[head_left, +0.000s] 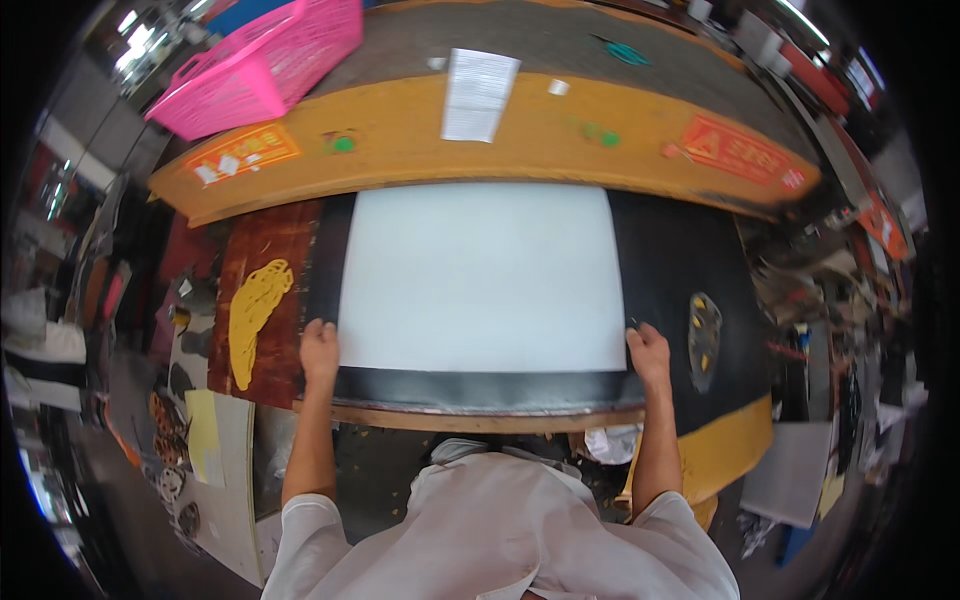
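Note:
A large white sheet [482, 280] lies flat in front of me, on a dark surface that shows as a black strip [480, 388] along its near side. My left hand [320, 348] is closed beside the white sheet's near left corner, over the black border. Close to the near right corner, my right hand [649, 352] is closed with its fingertips at the sheet's edge. What the fingers of either hand pinch is too small to make out. Yellow looped cut-out material [258, 315] rests to the left of my left hand. A grey, elongated outline-shaped piece with yellow bits [704, 340] lies right of my right hand.
An orange machine beam [400, 130] spans the far side above the work surface. On top are a pink plastic basket [260, 75], a printed paper [480, 95] and teal-handled scissors [627, 52]. A pale board with a yellow sheet [204, 437] stands at lower left.

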